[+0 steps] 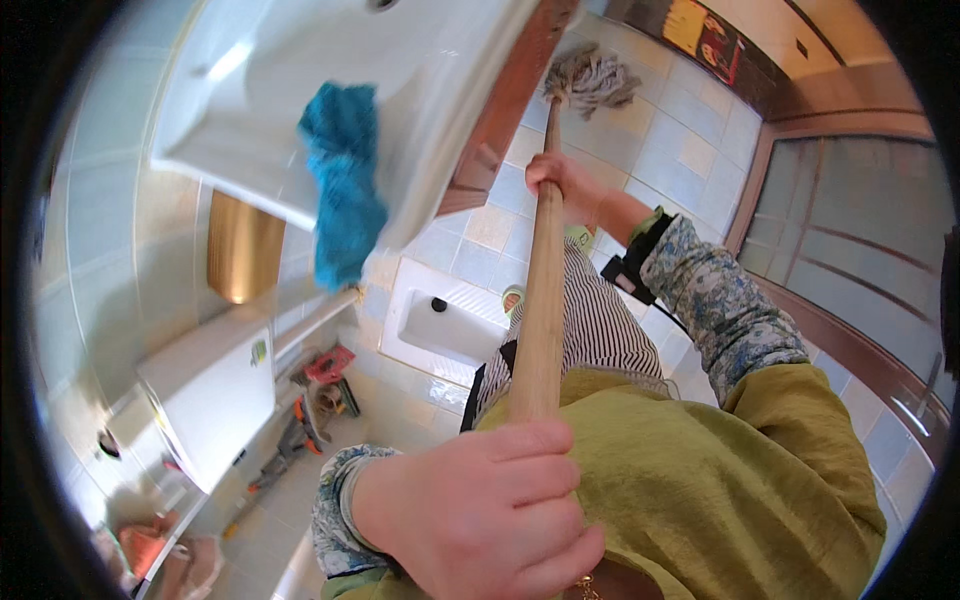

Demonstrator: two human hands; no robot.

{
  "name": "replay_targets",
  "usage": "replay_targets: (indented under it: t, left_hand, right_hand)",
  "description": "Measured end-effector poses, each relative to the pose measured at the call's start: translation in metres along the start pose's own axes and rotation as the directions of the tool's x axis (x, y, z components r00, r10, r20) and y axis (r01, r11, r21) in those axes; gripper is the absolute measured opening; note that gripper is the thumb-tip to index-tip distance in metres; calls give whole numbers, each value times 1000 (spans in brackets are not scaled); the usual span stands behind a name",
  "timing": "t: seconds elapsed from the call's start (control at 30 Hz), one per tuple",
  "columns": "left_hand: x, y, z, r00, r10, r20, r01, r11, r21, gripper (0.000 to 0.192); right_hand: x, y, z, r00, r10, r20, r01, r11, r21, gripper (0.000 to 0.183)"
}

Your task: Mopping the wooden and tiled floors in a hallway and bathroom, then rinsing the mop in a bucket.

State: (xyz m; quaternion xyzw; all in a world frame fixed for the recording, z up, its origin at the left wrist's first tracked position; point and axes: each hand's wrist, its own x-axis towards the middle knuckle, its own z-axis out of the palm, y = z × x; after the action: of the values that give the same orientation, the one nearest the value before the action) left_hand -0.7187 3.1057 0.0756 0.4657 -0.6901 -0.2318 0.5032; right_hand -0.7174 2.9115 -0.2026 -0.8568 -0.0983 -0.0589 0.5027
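Observation:
A wooden mop handle (pixel 545 300) runs from close under the camera down to the tiled floor. My left hand (pixel 480 510) is wrapped around its upper end. Farther down the shaft, my right hand (pixel 566 184) grips it too. The grey string mop head (pixel 592 79) lies on the tiles beside the reddish-brown cabinet under the washbasin. To the left, a teal cloth (pixel 345 187) hangs over the rim of the white washbasin (pixel 420 150).
A white squat toilet (pixel 450 319) is set in the floor left of my legs. A white cistern (pixel 217 405) is on the left wall, with several tools (pixel 300 427) beside it. A framed glass door (pixel 840 232) stands at right. A dark mat (pixel 705 37) lies beyond the mop.

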Motion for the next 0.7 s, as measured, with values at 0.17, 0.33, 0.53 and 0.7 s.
replay_targets:
  t: [0.17,0.33,0.53,0.7]
  left_hand:
    - [-64,75,16,961,127,-244,-112,991,77,25]
    - [-91,161,28,939,-109,-327,153,982,112,34]
    - [-83,199,41,730,-430,-531,549,832,81,17]
    - [-47,242,61,-352,-697,-625,926,-160,-343,19]
  right_hand:
    - [-12,-76,87,995,-63,82,50,987,156,13]
    - [-30,-145,165,927,-150,344,51,959,279,12]
    - [-49,-174,207,806,-276,525,76,926,370,12]
    - [-69,-204,199,585,-251,771,-14,948,319,15]
